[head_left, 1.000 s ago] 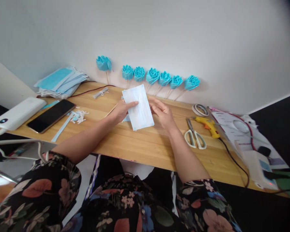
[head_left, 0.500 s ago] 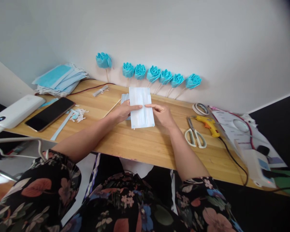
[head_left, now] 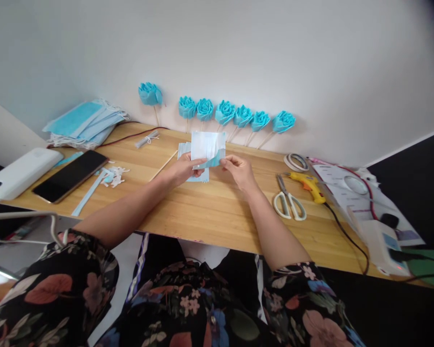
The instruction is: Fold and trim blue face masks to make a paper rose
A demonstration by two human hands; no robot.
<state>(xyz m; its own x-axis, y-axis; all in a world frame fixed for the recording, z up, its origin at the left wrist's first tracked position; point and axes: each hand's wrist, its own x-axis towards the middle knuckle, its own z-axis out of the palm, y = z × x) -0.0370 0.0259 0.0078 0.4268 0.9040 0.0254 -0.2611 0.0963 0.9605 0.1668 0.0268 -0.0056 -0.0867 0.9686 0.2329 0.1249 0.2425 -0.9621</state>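
Above the table I hold a face mask sheet [head_left: 207,143] without ear loops, its pale side up. Its lower edge is folded up, so a blue strip shows. My left hand [head_left: 184,168] pinches the sheet at its lower left, thumb on top. My right hand [head_left: 238,169] grips the lower right corner between thumb and fingers. Beneath the left hand, more mask sheets [head_left: 199,178] lie on the table, partly hidden. A thin wooden stick [head_left: 163,165] lies left of them.
Several blue flowers on sticks [head_left: 225,112] lean against the wall. Scissors [head_left: 288,201], a yellow glue gun [head_left: 310,187] and tape rolls [head_left: 295,162] lie to the right. On the left are a phone [head_left: 71,176], a power bank [head_left: 21,172], mask scraps [head_left: 115,177] and stacked masks [head_left: 87,123].
The sheet's lower edge has been folded upward, exposing its blue side. My right hand has moved from the sheet's middle to its lower right corner. The view has shifted slightly.
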